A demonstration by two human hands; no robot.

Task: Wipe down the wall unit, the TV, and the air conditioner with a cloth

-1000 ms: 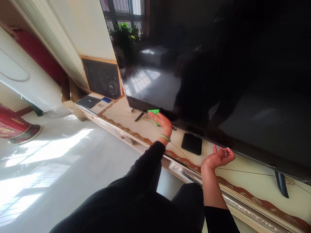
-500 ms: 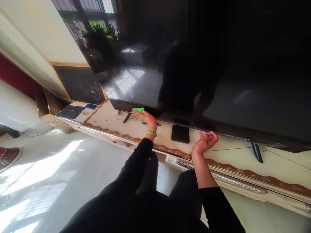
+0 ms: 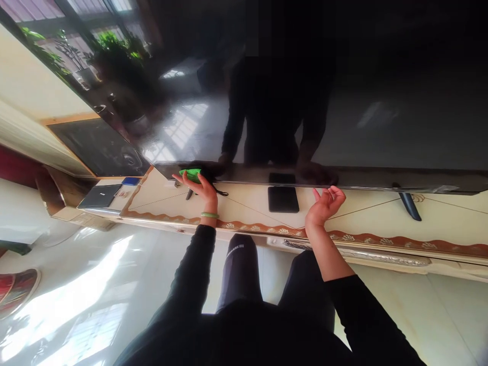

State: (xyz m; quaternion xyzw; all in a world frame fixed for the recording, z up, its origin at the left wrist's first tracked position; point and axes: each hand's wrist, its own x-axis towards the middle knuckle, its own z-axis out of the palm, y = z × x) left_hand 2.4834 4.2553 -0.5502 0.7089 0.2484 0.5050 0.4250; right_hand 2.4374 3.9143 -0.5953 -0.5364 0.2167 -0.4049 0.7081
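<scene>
A bright green cloth (image 3: 191, 175) lies against the lower left edge of the large black television (image 3: 278, 122). My left hand (image 3: 204, 192), a pale green bangle at its wrist, holds this cloth to the frame with its fingers spread. Just under the screen's bottom edge, right of the middle, is my right hand (image 3: 324, 207). Its palm faces up, the fingers loosely bent and apart, with no object in them; whether the fingertips touch the edge I cannot tell.
The television stands on a cream cabinet with a brown patterned border (image 3: 267, 229). A flat black box (image 3: 283, 199) lies between my hands. The right stand leg (image 3: 409, 206) juts forward. At the left are a blackboard (image 3: 99, 147), a dark laptop-like slab (image 3: 101, 196) and a cardboard box (image 3: 63, 195).
My left hand, with the green cloth, has shifted left along the television's lower edge. My right hand stays near the bottom edge. The camera view has turned and shifted slightly.
</scene>
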